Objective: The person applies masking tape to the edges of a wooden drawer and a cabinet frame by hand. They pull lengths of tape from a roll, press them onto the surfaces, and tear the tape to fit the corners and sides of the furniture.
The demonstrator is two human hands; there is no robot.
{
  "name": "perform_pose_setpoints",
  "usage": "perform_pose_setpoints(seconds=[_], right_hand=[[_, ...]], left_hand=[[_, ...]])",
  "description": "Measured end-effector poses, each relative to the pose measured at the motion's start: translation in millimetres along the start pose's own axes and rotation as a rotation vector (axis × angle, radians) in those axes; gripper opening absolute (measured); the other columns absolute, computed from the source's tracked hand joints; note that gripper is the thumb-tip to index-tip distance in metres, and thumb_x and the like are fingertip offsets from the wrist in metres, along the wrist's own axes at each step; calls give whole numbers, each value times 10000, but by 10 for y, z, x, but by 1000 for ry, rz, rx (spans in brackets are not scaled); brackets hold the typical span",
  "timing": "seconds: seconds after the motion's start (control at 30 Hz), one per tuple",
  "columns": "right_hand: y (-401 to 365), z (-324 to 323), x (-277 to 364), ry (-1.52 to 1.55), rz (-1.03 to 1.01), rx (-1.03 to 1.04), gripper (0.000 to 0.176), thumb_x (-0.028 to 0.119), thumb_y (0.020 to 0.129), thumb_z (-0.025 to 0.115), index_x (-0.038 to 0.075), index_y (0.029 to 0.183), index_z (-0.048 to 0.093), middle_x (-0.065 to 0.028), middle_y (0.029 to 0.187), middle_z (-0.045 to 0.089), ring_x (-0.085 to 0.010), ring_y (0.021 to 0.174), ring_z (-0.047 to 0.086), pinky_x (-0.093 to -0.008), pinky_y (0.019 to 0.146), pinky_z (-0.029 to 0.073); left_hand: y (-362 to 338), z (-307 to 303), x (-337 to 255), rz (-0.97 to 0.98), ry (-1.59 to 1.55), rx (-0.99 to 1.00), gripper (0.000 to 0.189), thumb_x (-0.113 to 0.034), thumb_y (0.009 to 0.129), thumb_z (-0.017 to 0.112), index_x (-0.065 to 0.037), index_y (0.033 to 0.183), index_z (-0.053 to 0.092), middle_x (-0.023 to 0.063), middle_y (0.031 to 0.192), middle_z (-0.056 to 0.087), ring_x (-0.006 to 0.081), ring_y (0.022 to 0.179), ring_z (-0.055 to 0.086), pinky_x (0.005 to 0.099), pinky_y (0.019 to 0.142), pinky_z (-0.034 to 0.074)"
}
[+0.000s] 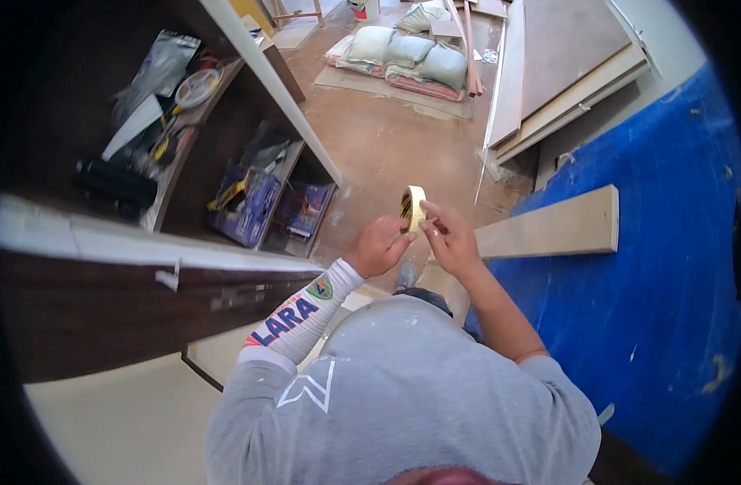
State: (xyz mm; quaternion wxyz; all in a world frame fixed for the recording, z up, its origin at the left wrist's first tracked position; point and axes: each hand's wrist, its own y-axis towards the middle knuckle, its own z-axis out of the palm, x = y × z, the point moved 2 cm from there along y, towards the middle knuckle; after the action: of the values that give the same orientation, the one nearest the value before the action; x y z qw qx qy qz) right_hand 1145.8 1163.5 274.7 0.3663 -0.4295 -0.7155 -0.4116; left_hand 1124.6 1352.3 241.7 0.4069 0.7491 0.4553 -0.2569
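Pinching a tape roll [416, 210] — left hand [378, 246] at its lower edge, right hand [452, 238] alongside, both angled inward.

Dark, pale-edged shelving [235, 113] stands left of the right hand [454, 244]; brown floor [387, 133] stretches beyond that hand, a pale wall [679, 34] far to its right.

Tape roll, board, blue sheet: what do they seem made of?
Tape roll: probably paper, judging by its matte yellow band.
Board: likely smooth wood or plywood, from its tan face and squared end.
Blue sheet: perhaps plastic tarp, from its creases and soft sheen.
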Motion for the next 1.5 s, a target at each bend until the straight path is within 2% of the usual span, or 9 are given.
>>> perform_pose_setpoints(seconds=[0.2,0.3,0.4,0.57,0.7,0.93,1.17,1.37,1.5], right_hand=[[1518,-185,-362,-166,50,-33,131,95,905,709,2,997,727,-138,906,651,-220,775,640,-316,694,522],[2272,-220,-646,-305,77,-12,128,103,894,716,-5,958,692,-141,873,640,-236,762,632,-335,699,512],[2987,-193,-1036,-310,96,-25,144,109,893,712,-11,937,645,-129,845,625,-229,763,624,-355,701,504],[4126,-230,-1809,-56,257,-78,121,94,924,680,5,950,602,-66,873,614,-129,796,602,-293,703,498],[4970,-241,-2310,136,265,-295,108,43,918,696,41,944,592,-24,941,617,-78,814,579,-241,704,482],[6735,-26,-3130,326,391,-374,181,32,885,759,49,937,587,-39,917,665,-94,800,626,-239,736,523],[9168,673,-3905,387,376,-114,205,43,918,720,6,1094,621,-44,888,684,-106,791,655,-249,694,534],[11080,1471,-3693,131,247,289,114,43,903,714,0,1002,675,-67,880,708,-120,783,663,-285,704,539],[12192,2314,-3569,-35,19,349,82,38,879,686,7,955,687,-133,886,713,-222,778,684,-335,725,544]], left_hand=[[1416,-247,554,-96,14,66,231,-225,924,654,-7,1000,656,200,954,660,404,917,622,473,794,497],[2106,-343,1025,-154,4,189,216,-213,910,647,-3,964,646,212,946,656,413,918,617,480,802,494],[2749,-318,1699,85,49,84,222,-208,907,667,-8,1004,663,210,929,654,419,902,622,471,797,503],[4124,-404,2577,-17,49,286,261,-272,904,633,-19,968,648,221,931,658,417,907,625,502,798,495],[5190,-556,2991,95,-9,361,284,-290,885,636,-21,977,641,230,940,670,429,908,644,512,783,509],[6697,-848,4177,52,0,427,290,-289,879,616,-24,992,649,234,945,682,450,868,645,532,761,511],[7944,-1814,5585,-304,27,296,342,-325,922,600,-8,1039,654,249,967,673,437,913,646,489,772,512],[8583,-2879,6530,-515,90,38,359,-334,943,605,-12,1087,670,244,963,688,429,875,660,476,745,520],[8870,-3489,7584,-597,89,-142,361,-345,919,624,-20,1073,654,247,983,690,452,900,660,505,770,527]])
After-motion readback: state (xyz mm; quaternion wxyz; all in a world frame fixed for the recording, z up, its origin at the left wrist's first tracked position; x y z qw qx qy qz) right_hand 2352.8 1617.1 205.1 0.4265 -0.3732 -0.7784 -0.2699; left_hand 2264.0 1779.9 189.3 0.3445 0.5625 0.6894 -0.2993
